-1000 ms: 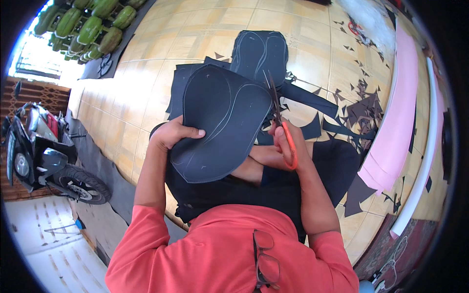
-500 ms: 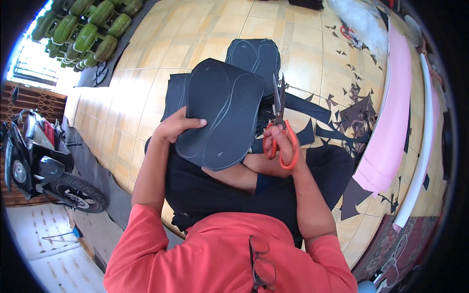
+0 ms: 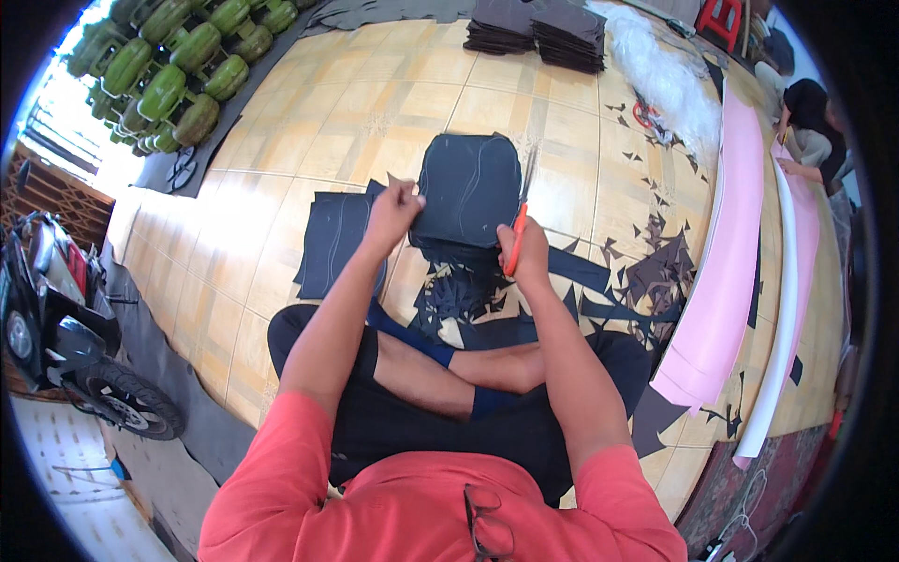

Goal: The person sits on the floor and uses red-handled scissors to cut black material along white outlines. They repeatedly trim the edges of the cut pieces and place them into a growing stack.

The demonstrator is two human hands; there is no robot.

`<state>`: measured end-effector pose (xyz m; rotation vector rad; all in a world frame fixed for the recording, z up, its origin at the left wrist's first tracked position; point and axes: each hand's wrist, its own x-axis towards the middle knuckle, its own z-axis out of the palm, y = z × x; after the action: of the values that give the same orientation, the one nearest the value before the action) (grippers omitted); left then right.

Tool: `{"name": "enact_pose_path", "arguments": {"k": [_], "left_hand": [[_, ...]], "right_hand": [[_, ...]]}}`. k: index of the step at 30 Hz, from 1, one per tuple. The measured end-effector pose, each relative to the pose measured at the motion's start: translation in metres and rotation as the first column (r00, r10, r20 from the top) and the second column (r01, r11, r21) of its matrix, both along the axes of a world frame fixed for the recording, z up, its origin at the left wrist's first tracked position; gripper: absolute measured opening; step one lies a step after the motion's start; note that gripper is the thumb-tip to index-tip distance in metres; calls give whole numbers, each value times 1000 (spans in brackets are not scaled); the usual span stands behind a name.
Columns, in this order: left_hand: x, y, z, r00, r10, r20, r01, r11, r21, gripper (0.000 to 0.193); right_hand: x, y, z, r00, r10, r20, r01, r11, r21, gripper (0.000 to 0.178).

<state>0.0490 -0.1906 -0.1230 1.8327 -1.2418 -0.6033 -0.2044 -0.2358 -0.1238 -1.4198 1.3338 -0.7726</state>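
Observation:
A stack of black sheet pieces with rounded corners (image 3: 468,183) lies on the floor in front of me, pale curved outlines drawn on the top piece. My left hand (image 3: 395,217) is at the stack's left edge, fingers loosely bent and apart, with no piece visible in it. At the right edge, my right hand (image 3: 526,251) grips orange-handled scissors (image 3: 520,225), blades pointing away from me. Squarer black sheets with pale lines (image 3: 332,244) lie to the left, partly behind my left forearm. Dark offcuts (image 3: 459,295) are heaped just nearer than the stack.
Brown scraps (image 3: 660,267) litter the floor at right, beside a long pink sheet (image 3: 716,253) and a white roll (image 3: 787,281). Dark stacks (image 3: 534,33) stand far ahead. Green gas cylinders (image 3: 178,89) and a motorcycle (image 3: 80,347) are left; another person (image 3: 810,131) is far right.
The black piece from my left hand is no longer held up; that hand has moved forward to the stack. My right hand has also moved forward with the scissors. The view has shifted.

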Motion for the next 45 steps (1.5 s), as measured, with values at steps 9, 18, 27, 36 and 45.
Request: {"name": "enact_pose_path", "arguments": {"k": [9,18,27,36,45], "left_hand": [[-23,10,-10,998,30,47,-34,997,76,38],[49,17,-12,894,-77,441,-40,967,251,48],[171,98,-76,882,-334,333,-276,208,939,75],[160,97,-12,876,135,462,-450,572,686,50],[45,150,100,644,212,-735,-351,936,-38,44]], "right_hand": [[9,5,-26,941,-152,-302,63,957,-285,34],[5,-7,-47,967,-134,-218,81,969,-235,42],[4,7,-22,918,-210,-336,122,957,-264,47],[-42,11,6,940,-259,-222,181,931,-318,47],[-62,70,59,997,-25,69,41,968,-246,39]]}}
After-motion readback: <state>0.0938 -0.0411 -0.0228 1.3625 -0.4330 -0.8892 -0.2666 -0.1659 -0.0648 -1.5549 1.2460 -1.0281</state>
